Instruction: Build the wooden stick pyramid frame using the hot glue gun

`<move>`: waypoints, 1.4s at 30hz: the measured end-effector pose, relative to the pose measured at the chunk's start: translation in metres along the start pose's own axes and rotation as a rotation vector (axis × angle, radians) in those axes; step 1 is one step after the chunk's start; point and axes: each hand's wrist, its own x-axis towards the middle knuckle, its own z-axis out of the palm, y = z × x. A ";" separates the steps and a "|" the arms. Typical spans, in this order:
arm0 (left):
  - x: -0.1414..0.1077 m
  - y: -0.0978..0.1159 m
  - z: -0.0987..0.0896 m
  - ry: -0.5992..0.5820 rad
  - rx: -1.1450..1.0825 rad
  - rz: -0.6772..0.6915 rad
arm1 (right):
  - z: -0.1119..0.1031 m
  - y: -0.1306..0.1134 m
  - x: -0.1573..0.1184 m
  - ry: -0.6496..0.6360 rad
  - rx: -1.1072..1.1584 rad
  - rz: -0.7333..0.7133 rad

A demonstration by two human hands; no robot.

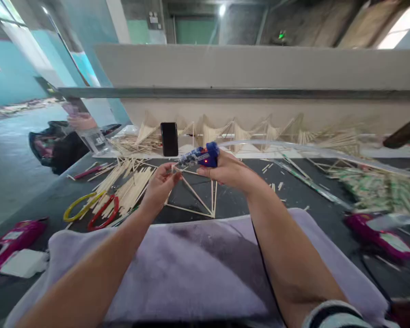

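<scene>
My right hand (227, 171) is wrapped round a blue hot glue gun (205, 156), and a long clear glue stick (294, 145) trails from its back to the right. The gun's nozzle points left, toward the fingertips of my left hand (162, 184). Those fingers pinch the top left corner of a frame of thin wooden sticks (194, 193). The frame lies on the dark table with its lower edge by the purple cloth. Whether the nozzle touches the wood is hard to make out.
Loose sticks (133, 184), yellow-handled pliers (84, 205) and a red-handled tool (104, 214) lie left. A black phone (170, 139) stands behind. Finished stick shapes (212, 132) line the back. Magenta tools (379, 234) and wrapped sticks (365, 182) lie right; a purple cloth (198, 269) covers the front.
</scene>
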 end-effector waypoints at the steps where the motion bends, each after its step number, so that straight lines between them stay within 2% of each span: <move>1: 0.000 0.000 0.000 0.004 0.003 0.005 | 0.000 -0.001 0.000 0.005 0.002 0.004; 10: -0.002 0.006 0.002 0.015 0.037 0.009 | 0.001 0.003 0.001 -0.085 0.059 0.091; 23: -0.001 0.005 0.001 0.015 0.046 0.001 | -0.002 -0.001 -0.001 -0.057 0.152 0.113; 42: -0.002 0.008 0.001 0.005 0.076 -0.009 | -0.003 -0.005 -0.002 -0.052 0.064 0.064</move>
